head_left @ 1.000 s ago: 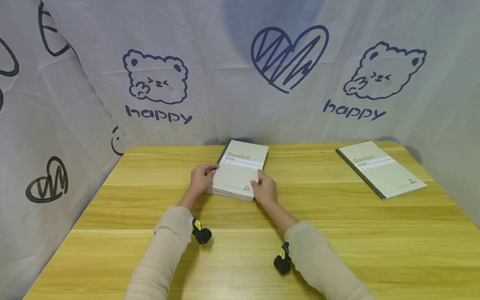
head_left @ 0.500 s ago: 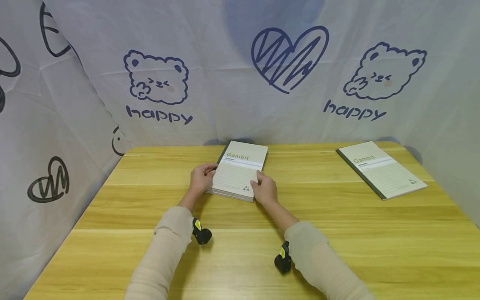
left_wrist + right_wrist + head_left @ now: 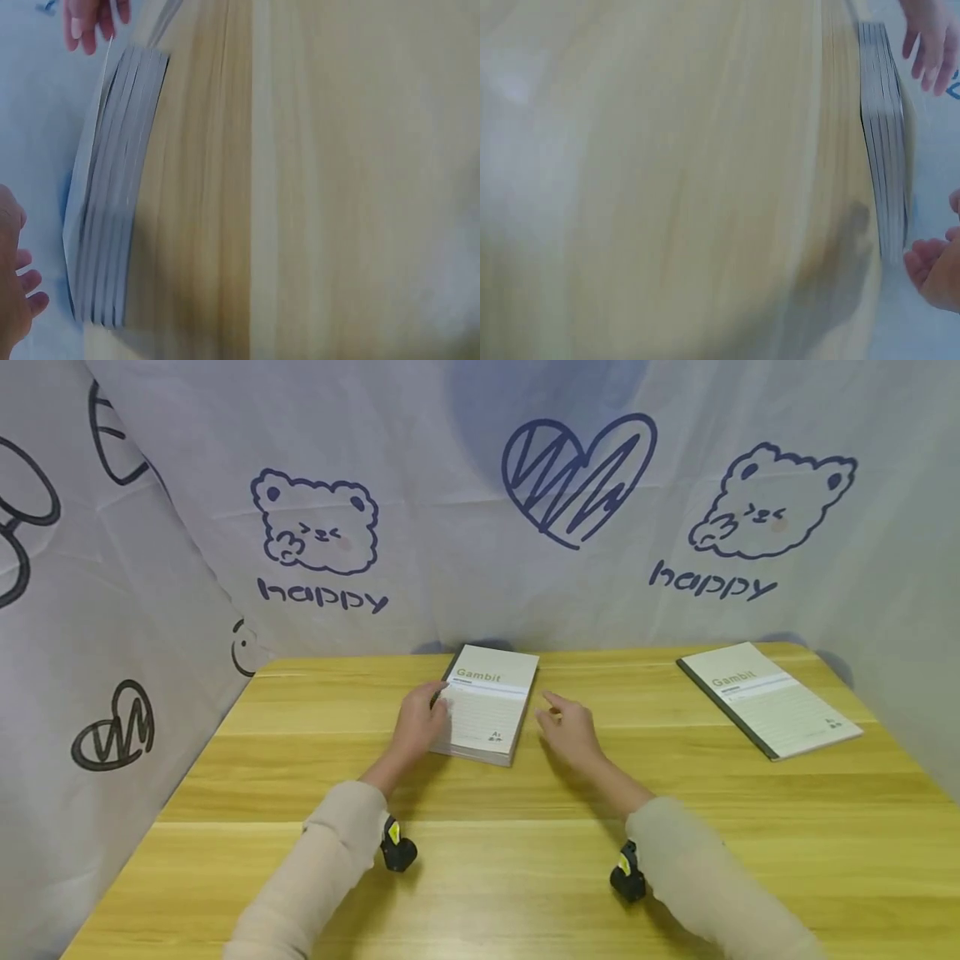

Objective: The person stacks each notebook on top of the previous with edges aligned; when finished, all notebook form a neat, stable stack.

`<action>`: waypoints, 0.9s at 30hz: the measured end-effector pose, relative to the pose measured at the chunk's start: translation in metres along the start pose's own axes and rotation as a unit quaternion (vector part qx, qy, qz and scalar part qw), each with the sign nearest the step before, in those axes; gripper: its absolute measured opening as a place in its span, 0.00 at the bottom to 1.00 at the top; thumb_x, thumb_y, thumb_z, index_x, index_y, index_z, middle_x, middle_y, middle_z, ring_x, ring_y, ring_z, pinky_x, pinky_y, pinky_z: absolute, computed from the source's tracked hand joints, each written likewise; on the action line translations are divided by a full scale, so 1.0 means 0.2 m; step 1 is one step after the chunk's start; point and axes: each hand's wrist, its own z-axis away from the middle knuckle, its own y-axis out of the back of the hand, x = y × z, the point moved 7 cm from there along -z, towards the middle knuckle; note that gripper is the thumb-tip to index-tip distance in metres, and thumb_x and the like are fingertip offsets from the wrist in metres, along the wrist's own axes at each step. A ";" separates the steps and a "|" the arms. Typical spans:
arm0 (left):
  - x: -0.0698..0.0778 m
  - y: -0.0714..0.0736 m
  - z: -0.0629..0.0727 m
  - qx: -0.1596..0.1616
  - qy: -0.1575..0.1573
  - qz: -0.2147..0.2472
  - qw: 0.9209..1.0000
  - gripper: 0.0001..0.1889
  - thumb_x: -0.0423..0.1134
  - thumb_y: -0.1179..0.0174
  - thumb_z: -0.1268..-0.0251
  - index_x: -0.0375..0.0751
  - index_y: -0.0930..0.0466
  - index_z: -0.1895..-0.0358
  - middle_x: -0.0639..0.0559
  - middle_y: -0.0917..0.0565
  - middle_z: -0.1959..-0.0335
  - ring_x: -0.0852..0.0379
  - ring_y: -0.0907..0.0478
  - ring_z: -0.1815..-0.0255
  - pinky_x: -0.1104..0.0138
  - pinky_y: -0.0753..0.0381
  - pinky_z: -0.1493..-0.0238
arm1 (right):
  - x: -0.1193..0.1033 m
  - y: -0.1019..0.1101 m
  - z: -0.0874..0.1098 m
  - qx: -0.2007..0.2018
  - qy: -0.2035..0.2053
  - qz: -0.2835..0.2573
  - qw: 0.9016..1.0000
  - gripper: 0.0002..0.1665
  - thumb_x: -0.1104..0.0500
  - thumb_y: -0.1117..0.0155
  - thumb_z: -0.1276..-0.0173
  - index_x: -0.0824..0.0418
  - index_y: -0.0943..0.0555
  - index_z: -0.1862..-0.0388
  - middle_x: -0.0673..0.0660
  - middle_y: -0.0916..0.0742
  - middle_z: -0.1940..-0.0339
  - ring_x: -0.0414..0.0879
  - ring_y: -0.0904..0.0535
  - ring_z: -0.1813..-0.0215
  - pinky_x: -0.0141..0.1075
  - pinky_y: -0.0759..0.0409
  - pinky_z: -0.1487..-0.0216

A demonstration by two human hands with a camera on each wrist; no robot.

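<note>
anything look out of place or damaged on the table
One single notebook lies apart near the right end of the table, at a different angle from the stack. No spill or damage shows.

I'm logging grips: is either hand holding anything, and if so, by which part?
Nothing is held: the right hand is apart from the notebook stack, and the left hand is at its left edge without gripping it.

The notebook stack (image 3: 486,703) lies on the table (image 3: 495,860) between left hand (image 3: 420,718) and right hand (image 3: 572,732). A single notebook (image 3: 768,702) lies well to the right. Cloth (image 3: 450,527) hangs behind.
</note>
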 end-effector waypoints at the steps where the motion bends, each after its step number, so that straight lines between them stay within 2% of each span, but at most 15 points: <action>1: 0.03 -0.01 0.00 0.001 -0.014 -0.006 1.000 0.16 0.27 0.49 0.38 0.26 0.25 0.48 0.31 0.23 0.46 0.37 0.28 0.41 0.51 0.32 0.38 | -0.01 0.04 0.01 -0.001 0.019 0.009 1.000 0.24 0.65 0.46 0.33 0.74 0.30 0.40 0.72 0.23 0.43 0.59 0.19 0.57 0.37 0.18 0.61; 3: 0.08 -0.02 0.00 -0.001 -0.041 -0.014 0.999 0.15 0.27 0.49 0.38 0.26 0.25 0.49 0.31 0.23 0.46 0.37 0.29 0.40 0.51 0.33 0.37 | -0.02 0.11 0.02 0.000 0.056 0.034 0.998 0.23 0.66 0.46 0.34 0.75 0.29 0.42 0.72 0.25 0.40 0.64 0.23 0.49 0.45 0.20 0.51; 4: 0.11 -0.03 0.01 -0.001 -0.054 -0.018 0.998 0.15 0.27 0.48 0.39 0.26 0.24 0.49 0.31 0.23 0.46 0.37 0.29 0.41 0.51 0.33 0.37 | -0.02 0.15 0.03 0.004 0.070 0.046 0.996 0.22 0.66 0.46 0.34 0.75 0.29 0.42 0.72 0.25 0.40 0.66 0.28 0.41 0.50 0.25 0.44; 5: 0.14 -0.05 0.01 -0.005 -0.063 -0.021 0.998 0.15 0.27 0.48 0.39 0.27 0.24 0.49 0.31 0.23 0.46 0.37 0.30 0.40 0.51 0.33 0.37 | -0.02 0.18 0.04 0.007 0.081 0.054 0.995 0.22 0.66 0.46 0.34 0.75 0.28 0.43 0.72 0.25 0.40 0.66 0.29 0.40 0.55 0.30 0.40; 8: 0.21 -0.09 0.02 -0.017 -0.078 -0.034 0.996 0.15 0.29 0.48 0.38 0.29 0.24 0.49 0.32 0.24 0.44 0.38 0.30 0.39 0.51 0.34 0.36 | 0.01 0.28 0.08 0.012 0.099 0.084 0.991 0.21 0.67 0.45 0.34 0.76 0.28 0.43 0.73 0.25 0.41 0.67 0.32 0.38 0.57 0.33 0.38; 15: 0.37 -0.23 0.07 -0.022 -0.121 -0.058 0.991 0.18 0.32 0.48 0.37 0.32 0.26 0.45 0.32 0.27 0.41 0.37 0.31 0.39 0.48 0.31 0.40 | 0.10 0.48 0.16 0.014 0.121 0.153 0.981 0.22 0.66 0.45 0.34 0.78 0.29 0.44 0.75 0.24 0.43 0.69 0.32 0.40 0.59 0.34 0.40; 19: 0.44 -0.32 0.11 -0.027 -0.145 -0.072 0.986 0.19 0.32 0.46 0.38 0.31 0.27 0.44 0.33 0.27 0.41 0.38 0.30 0.40 0.49 0.30 0.41 | 0.15 0.57 0.21 0.018 0.148 0.197 0.969 0.25 0.65 0.40 0.37 0.78 0.29 0.44 0.75 0.24 0.43 0.69 0.33 0.42 0.60 0.34 0.41; 22: 0.50 -0.40 0.14 -0.053 -0.159 -0.087 0.982 0.20 0.32 0.47 0.38 0.31 0.28 0.43 0.33 0.28 0.40 0.39 0.31 0.39 0.50 0.30 0.40 | 0.19 0.64 0.26 0.031 0.171 0.240 0.955 0.27 0.64 0.36 0.40 0.76 0.28 0.44 0.74 0.23 0.45 0.69 0.31 0.44 0.62 0.33 0.45; 27: 0.59 -0.54 0.20 -0.121 -0.166 -0.125 0.971 0.21 0.38 0.51 0.33 0.34 0.31 0.39 0.35 0.31 0.36 0.41 0.35 0.35 0.52 0.34 0.35 | 0.28 0.74 0.33 0.067 0.209 0.302 0.928 0.28 0.62 0.32 0.46 0.75 0.25 0.48 0.74 0.20 0.50 0.70 0.28 0.50 0.63 0.30 0.53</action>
